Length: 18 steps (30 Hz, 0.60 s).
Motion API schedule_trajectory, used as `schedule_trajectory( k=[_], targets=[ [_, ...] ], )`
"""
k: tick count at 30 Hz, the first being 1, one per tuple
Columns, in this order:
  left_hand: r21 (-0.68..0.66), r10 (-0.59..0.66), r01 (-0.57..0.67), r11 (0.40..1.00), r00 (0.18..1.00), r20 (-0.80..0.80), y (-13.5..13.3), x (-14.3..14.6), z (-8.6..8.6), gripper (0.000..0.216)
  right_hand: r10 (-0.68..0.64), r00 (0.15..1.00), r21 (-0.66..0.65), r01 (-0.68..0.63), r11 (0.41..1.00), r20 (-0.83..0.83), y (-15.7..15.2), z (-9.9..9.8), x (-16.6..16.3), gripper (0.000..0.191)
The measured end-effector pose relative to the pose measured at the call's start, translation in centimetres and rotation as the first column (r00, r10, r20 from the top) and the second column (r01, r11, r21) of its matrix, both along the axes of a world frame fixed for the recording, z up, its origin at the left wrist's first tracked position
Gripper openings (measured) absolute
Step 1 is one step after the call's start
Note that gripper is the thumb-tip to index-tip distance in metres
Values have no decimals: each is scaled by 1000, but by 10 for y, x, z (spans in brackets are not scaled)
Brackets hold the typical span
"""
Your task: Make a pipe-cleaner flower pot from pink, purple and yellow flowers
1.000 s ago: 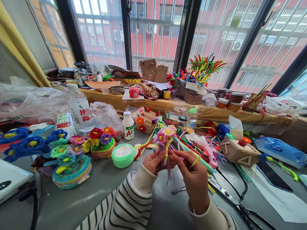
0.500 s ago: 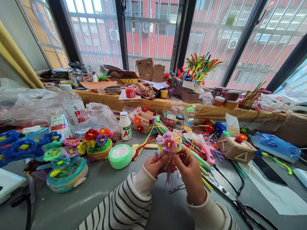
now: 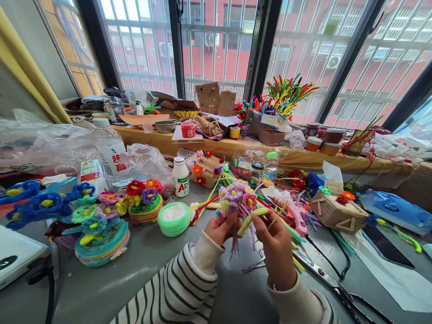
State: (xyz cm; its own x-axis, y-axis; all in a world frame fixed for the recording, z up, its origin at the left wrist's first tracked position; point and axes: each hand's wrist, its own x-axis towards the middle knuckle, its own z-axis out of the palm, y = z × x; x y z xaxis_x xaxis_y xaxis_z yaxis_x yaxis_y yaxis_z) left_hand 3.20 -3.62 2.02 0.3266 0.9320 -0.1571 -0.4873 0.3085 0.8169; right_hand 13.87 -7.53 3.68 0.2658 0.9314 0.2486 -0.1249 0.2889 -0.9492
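My left hand (image 3: 220,228) is closed around the wire stems of a small bunch of fuzzy pipe-cleaner flowers (image 3: 237,194) in pink, lilac and cream. Bare stem ends hang below its fingers. In my right hand (image 3: 277,245), thumb and fingers pinch a yellow-green pipe-cleaner leaf (image 3: 251,220), bent and lying across the stems on the right side of the bunch. A thin yellowish stem (image 3: 278,213) sticks up between the right fingers. Under the hands, a small pair of pliers or snips (image 3: 254,264) rests on the grey table, partly hidden.
Large scissors (image 3: 324,274) and a pink glue gun (image 3: 299,220) lie to the right. A green-rimmed roll (image 3: 173,219), a white bottle (image 3: 180,177) and finished flower pots (image 3: 103,240) stand left. Loose pipe cleaners lie behind the hands.
My right hand has drawn slightly right, and the yellow-green leaf now shows apart from the flowers. The bunch has turned and tilted in my left hand. The whole view has shifted a little.
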Motion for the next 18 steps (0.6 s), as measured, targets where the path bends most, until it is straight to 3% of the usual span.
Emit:
schedule_trajectory(
  k=[8, 14, 18],
  targets=[
    [20, 75, -74, 997, 995, -59, 1, 0, 0, 38, -20, 1000, -108, 21, 994, 8, 7, -7, 5, 21],
    [294, 112, -25, 955, 953, -283, -2, 3, -9, 38, -68, 997, -119, 71, 990, 28, 12, -18, 0, 22],
    [369, 143, 13, 929, 908, -393, -6, 5, -6, 33, -120, 992, -82, 123, 989, 45, 14, -24, -5, 20]
  ],
)
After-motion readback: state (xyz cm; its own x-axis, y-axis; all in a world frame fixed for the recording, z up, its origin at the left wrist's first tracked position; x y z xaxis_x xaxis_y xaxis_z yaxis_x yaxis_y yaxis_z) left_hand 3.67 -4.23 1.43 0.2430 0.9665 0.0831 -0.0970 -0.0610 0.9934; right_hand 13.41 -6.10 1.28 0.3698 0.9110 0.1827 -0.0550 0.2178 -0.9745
